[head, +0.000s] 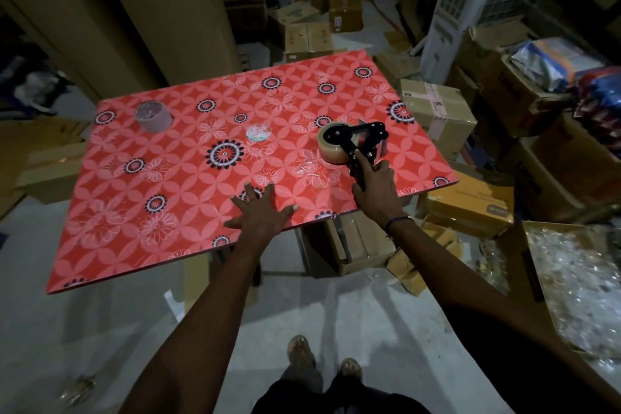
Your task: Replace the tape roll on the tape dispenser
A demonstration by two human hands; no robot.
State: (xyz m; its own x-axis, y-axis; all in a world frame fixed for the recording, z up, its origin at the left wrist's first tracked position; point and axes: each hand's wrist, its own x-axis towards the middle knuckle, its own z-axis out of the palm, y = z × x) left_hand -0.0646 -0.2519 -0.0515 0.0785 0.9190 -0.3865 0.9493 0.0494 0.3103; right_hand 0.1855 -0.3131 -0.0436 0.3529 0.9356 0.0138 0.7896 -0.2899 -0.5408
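Note:
A black tape dispenser point(366, 139) lies on its side at the right of the red flowered table point(168, 198), with a clear tape roll point(331, 146) mounted on it. My right hand point(376, 186) grips the dispenser's handle, index finger stretched along it. My left hand point(260, 210) rests flat on the table near its front edge, fingers spread, holding nothing. A second tape roll point(154, 115) stands at the table's far left. A small crumpled wad of tape point(258, 133) lies in the middle of the table.
Cardboard boxes point(437, 111) crowd the floor to the right and behind the table. An open box of clear plastic scraps point(578, 282) sits at the lower right. My feet point(322, 360) stand on the grey floor in front of the table.

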